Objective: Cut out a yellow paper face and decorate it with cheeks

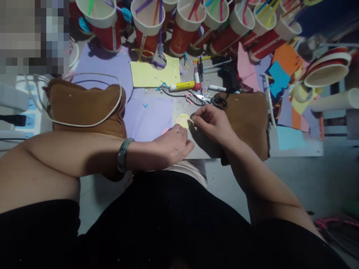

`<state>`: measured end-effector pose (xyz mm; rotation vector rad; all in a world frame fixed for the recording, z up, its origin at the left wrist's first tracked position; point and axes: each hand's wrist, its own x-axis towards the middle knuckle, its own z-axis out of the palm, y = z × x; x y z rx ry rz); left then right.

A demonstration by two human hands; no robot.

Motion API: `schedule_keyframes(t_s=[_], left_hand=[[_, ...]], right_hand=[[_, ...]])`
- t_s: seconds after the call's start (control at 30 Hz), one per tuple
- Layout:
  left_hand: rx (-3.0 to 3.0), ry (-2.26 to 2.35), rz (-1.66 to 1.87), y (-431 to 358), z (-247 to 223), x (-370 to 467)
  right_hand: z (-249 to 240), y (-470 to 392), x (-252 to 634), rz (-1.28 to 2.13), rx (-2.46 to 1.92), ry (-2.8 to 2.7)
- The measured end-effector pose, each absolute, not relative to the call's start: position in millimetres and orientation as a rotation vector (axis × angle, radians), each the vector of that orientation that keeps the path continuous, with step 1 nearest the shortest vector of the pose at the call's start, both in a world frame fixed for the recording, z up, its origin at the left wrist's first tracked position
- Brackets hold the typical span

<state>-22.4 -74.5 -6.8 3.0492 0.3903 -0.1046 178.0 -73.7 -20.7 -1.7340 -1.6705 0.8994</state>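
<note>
A small round piece of yellow paper [183, 119] lies near the table's front edge, between my hands. My left hand [169, 145], wearing a ring and a green bangle, is curled over its lower edge with the fingers pressing there; the fingertips are partly hidden. At the circle's right side, my right hand [213, 125] is closed in a pinch, thumb against forefinger, on a small pale bit too tiny to name. Black-handled scissors [218, 101] lie just beyond the right hand. A yellow glue or marker tube [183, 86] lies further back.
Red paper cups [182, 33] holding coloured straws line the back. Brown cushions sit left [86, 110] and right [248, 123], the left under a white cable [92, 124]. Purple paper [148, 119], a yellow sheet [146, 74] and coloured scraps [288, 59] cover parts of the table.
</note>
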Motion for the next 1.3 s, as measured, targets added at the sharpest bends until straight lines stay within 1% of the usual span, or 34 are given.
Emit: schedule_keyframes(t_s=[0.23,0.47,0.6,0.97,1.17,1.3], left_hand=[[3.062,0.389,-0.136,-74,-8,-21],[3.019,0.447,-0.139,-76,-13,-20],[3.032,0.427,-0.141,-76,-11,-21],[3.043,0.435,-0.177,-76,-9,-21],[3.036,0.427,-0.149,-74,-11,-20],[2.993,0.377,-0.113,-71,-5,-20]], right_hand=[[-27,-107,182,0.356,-1.664,-2.185],[-37,-110,183,0.134,-1.695,-2.373],[-38,-109,182,0.084,-1.712,-2.393],[-35,-108,182,0.089,-1.684,-2.413],[-35,-107,181,0.091,-1.710,-2.419],[-33,-106,179,0.106,-1.721,-2.436]])
